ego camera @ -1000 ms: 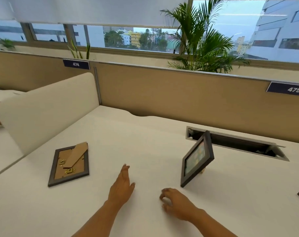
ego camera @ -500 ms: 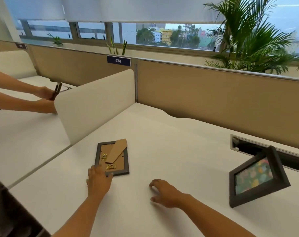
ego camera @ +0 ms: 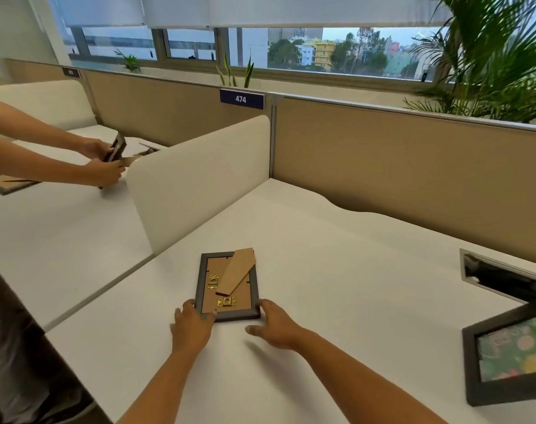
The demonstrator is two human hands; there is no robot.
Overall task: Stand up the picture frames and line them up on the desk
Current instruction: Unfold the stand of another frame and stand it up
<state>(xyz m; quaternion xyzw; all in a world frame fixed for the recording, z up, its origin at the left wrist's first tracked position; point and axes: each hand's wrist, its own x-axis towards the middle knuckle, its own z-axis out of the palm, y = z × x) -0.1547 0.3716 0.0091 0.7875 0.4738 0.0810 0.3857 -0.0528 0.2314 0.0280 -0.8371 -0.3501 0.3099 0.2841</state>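
The desk (ego camera: pixel 337 240) is bare white surface on all sides of the flat frame (ego camera: pixel 228 287). A divider (ego camera: pixel 199 179) stands to its far left, a partition (ego camera: pixel 413 166) runs behind it, and a cable slot (ego camera: pixel 505 280) lies to its far right.

The flat frame lies face down near the desk's front edge. It has a dark grey border, a brown backing with brass clips, and a cardboard strut (ego camera: pixel 239 270) angled across the back. A second frame (ego camera: pixel 511 359) stands well right of it, showing a coloured print.

The left hand (ego camera: pixel 193 327) has its fingers spread, with the tips on the frame's near left corner. The right hand (ego camera: pixel 275 324) is open, its fingers against the near right corner. Neither hand grips the frame.
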